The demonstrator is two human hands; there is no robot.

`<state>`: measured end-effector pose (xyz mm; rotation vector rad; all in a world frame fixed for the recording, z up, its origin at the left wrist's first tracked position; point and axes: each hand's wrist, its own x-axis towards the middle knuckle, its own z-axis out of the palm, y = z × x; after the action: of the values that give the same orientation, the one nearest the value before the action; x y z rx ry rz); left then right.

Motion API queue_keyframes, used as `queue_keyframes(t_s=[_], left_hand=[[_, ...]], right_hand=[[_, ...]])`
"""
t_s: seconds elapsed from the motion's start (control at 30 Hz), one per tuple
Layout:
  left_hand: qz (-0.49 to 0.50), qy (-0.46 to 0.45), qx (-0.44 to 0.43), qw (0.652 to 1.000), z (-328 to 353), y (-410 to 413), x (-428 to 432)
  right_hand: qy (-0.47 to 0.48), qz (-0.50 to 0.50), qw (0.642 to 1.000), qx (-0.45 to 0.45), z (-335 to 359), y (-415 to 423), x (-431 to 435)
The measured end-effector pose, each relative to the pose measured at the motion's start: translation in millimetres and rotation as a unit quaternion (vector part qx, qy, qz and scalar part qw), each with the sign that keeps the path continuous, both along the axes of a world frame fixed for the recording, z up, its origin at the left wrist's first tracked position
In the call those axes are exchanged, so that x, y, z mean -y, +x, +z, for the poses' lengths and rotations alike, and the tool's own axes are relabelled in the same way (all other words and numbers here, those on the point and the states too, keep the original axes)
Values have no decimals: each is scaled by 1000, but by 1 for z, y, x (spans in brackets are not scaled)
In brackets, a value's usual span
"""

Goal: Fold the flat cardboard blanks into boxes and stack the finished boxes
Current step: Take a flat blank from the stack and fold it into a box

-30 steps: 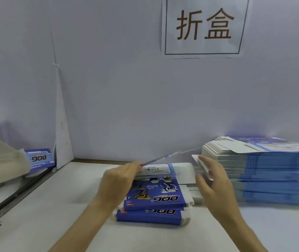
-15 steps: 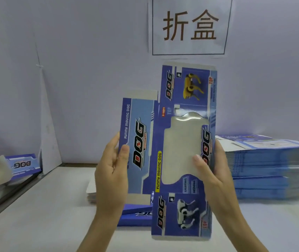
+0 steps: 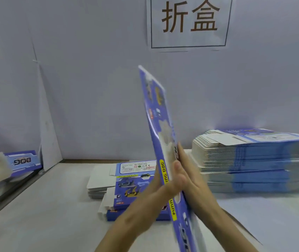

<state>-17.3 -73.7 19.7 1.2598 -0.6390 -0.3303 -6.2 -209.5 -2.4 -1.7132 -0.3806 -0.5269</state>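
Resting mid white counter (image 3: 41, 211): stacked blue printed cardboard boxes (image 3: 132, 188). Left hand (image 3: 160, 189) presses the blue flat cardboard blank (image 3: 156, 113), held upright and tilted above them; finger curl cannot be told. Right hand (image 3: 193, 177), fingers straight, backs it, likely for creasing. Tall pile of flat blue-and-white blanks (image 3: 257, 160) lies within reach.

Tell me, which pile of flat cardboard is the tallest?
The right pile, by the wall: it stands many layers high, while the middle pile is only a thin sheaf.
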Motion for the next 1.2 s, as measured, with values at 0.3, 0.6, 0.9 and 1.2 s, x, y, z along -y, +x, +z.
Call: queue_keyframes(t_s=[0.3,0.6,0.9,1.2], left_hand=[[159,-20,-35,986,1,37,-42],[168,36,-1,985,-1,44,-46],[159,41,-38,986,-1,43,-48],[169,22,-23,985,2,42,-47]], right_hand=[[186,13,973,-135,13,-4,49],[186,35,972,-141,21,-8,47],[177,-2,979,-97,26,-15,36],[172,-12,980,-104,28,-17,37]])
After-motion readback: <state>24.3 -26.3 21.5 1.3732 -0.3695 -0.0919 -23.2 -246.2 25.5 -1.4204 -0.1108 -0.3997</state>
